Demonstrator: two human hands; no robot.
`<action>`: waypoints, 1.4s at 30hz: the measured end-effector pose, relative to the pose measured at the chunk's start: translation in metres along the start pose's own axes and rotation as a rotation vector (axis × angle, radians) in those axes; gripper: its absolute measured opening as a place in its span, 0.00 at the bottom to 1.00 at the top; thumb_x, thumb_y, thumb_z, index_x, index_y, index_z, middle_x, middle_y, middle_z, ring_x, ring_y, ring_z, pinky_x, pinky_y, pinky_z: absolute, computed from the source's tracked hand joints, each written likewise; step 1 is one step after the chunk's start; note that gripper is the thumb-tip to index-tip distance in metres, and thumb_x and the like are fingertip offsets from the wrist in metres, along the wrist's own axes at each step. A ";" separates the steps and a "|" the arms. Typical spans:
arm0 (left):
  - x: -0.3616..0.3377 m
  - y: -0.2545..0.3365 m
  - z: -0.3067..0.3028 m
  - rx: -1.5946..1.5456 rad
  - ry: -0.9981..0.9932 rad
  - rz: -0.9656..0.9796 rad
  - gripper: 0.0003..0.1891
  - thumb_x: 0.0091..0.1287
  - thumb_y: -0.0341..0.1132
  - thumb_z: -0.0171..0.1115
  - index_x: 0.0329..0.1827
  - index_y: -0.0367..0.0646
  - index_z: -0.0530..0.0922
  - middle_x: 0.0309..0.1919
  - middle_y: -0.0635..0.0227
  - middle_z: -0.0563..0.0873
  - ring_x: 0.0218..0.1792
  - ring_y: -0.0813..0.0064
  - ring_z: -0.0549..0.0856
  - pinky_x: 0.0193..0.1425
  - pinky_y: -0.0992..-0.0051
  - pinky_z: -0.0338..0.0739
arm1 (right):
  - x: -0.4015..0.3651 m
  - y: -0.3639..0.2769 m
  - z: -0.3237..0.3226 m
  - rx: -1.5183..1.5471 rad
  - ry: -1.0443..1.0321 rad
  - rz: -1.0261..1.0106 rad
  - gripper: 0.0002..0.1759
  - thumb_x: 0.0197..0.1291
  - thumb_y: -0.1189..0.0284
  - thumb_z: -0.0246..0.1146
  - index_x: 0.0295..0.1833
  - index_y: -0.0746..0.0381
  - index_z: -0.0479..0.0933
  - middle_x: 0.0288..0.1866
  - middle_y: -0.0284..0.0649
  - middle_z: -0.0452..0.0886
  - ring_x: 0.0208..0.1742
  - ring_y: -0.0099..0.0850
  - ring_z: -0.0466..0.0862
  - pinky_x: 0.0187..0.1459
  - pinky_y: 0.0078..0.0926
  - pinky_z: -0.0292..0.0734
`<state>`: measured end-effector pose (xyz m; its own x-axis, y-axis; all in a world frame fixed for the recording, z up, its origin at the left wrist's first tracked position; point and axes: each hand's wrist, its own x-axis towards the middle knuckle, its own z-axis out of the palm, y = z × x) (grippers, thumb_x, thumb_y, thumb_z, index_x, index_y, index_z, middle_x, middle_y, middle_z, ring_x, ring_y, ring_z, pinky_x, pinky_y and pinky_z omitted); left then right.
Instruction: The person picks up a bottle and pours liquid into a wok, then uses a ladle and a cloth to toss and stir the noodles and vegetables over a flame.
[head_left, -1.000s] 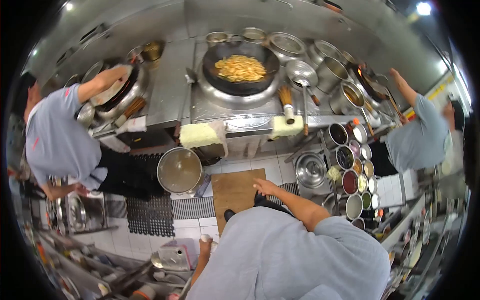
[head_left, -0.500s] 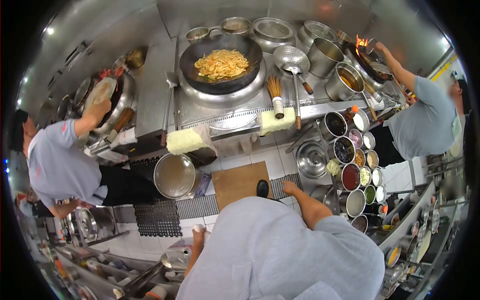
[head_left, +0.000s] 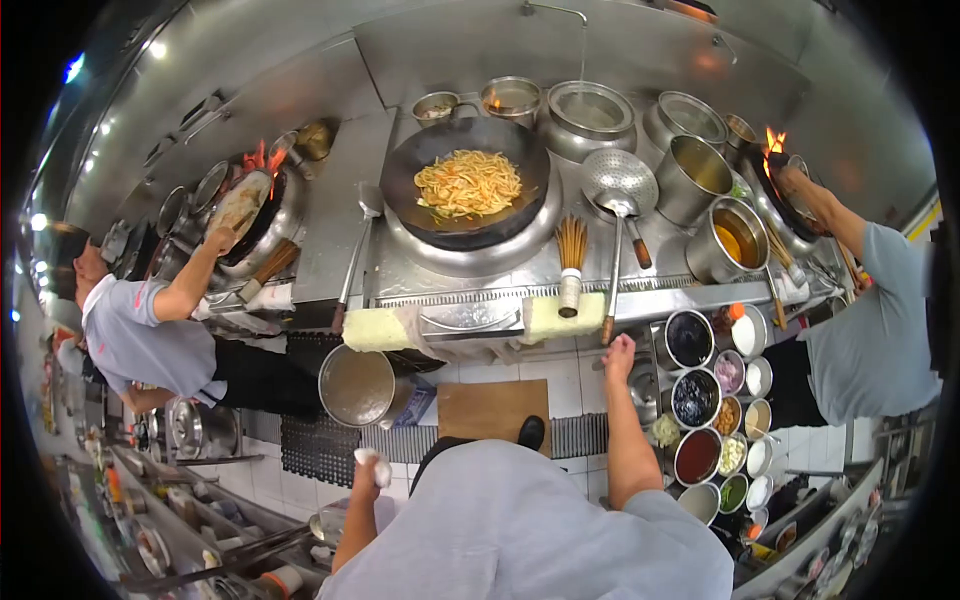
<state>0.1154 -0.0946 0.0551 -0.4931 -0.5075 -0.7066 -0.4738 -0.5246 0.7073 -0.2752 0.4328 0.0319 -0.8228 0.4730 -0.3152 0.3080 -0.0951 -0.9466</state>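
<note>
My left hand (head_left: 372, 478), low at the left of my body, is closed around a bunched white cloth (head_left: 374, 463). My right hand (head_left: 619, 362) reaches forward, empty, with its fingers loosely apart. It is just below the wooden handle end of a long ladle (head_left: 614, 275), and a small gap seems to separate them. The ladle's bowl rests in a perforated strainer (head_left: 608, 172). Left of these, a bamboo wok brush (head_left: 570, 262) stands at the stove's edge. A wok (head_left: 405, 180) holds fried noodles (head_left: 468, 184). A wok spatula (head_left: 357, 250) lies left of the wok.
Yellow folded cloths (head_left: 372, 331) lie on the stove's front edge. A large pot (head_left: 357, 387) stands on the floor at left. Several seasoning containers (head_left: 697, 455) crowd the right side. Co-workers work at flaming woks on the left (head_left: 150, 325) and right (head_left: 868, 320).
My right hand has moved forward and up from beside my body to near the ladle handle. My left hand with the white cloth has shifted slightly left. The camera view has tilted.
</note>
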 end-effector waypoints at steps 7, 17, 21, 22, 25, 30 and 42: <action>-0.003 0.160 0.148 -0.703 -0.455 -0.028 0.24 0.69 0.52 0.51 0.61 0.47 0.71 0.49 0.62 0.82 0.43 0.57 0.83 0.33 0.70 0.79 | 0.035 -0.057 0.042 0.186 -0.222 0.312 0.10 0.68 0.65 0.55 0.45 0.61 0.70 0.28 0.37 0.74 0.23 0.27 0.75 0.20 0.29 0.73; 0.072 0.281 0.329 -0.443 -0.714 -0.093 0.23 0.72 0.55 0.48 0.54 0.44 0.74 0.40 0.62 0.84 0.37 0.63 0.84 0.31 0.69 0.78 | -0.057 -0.197 0.088 -0.022 -0.455 0.004 0.12 0.62 0.70 0.61 0.45 0.58 0.64 0.21 0.29 0.67 0.15 0.21 0.68 0.14 0.23 0.69; 0.089 0.312 0.374 -0.396 -0.769 -0.112 0.31 0.71 0.65 0.37 0.55 0.48 0.74 0.43 0.64 0.83 0.41 0.62 0.82 0.43 0.61 0.77 | -0.080 -0.233 0.113 0.057 -0.541 0.083 0.11 0.62 0.72 0.60 0.45 0.59 0.65 0.20 0.29 0.67 0.13 0.20 0.67 0.13 0.21 0.67; 0.089 0.320 0.386 -0.388 -0.780 -0.114 0.31 0.71 0.65 0.37 0.55 0.48 0.74 0.43 0.64 0.83 0.41 0.62 0.82 0.43 0.61 0.77 | -0.083 -0.244 0.117 -0.152 -0.462 -0.033 0.11 0.62 0.72 0.60 0.45 0.60 0.66 0.19 0.29 0.67 0.13 0.20 0.66 0.12 0.21 0.64; 0.084 0.342 0.433 -0.397 -0.585 -0.201 0.22 0.71 0.58 0.44 0.50 0.49 0.73 0.39 0.65 0.81 0.39 0.63 0.81 0.43 0.58 0.76 | -0.093 -0.274 0.120 -0.427 -0.428 -0.166 0.10 0.62 0.71 0.61 0.45 0.61 0.67 0.19 0.29 0.66 0.13 0.19 0.64 0.11 0.22 0.59; 0.171 0.301 0.498 -0.434 -0.480 -0.140 0.09 0.69 0.34 0.52 0.50 0.45 0.73 0.38 0.62 0.82 0.33 0.63 0.83 0.35 0.63 0.80 | -0.098 -0.321 0.121 -0.763 -0.662 -0.259 0.26 0.63 0.68 0.61 0.66 0.57 0.66 0.22 0.31 0.70 0.18 0.19 0.68 0.13 0.22 0.62; 0.132 0.312 0.461 -0.536 -0.495 0.037 0.04 0.67 0.29 0.54 0.41 0.39 0.73 0.28 0.64 0.79 0.28 0.67 0.83 0.27 0.67 0.79 | -0.101 -0.364 0.139 -1.133 -0.912 -0.333 0.32 0.66 0.62 0.59 0.74 0.42 0.59 0.28 0.34 0.76 0.21 0.23 0.72 0.21 0.25 0.73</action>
<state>-0.4344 -0.0100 0.1908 -0.8340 -0.2299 -0.5017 -0.0905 -0.8398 0.5353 -0.3707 0.2973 0.3991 -0.8041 -0.4019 -0.4382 -0.1030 0.8200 -0.5630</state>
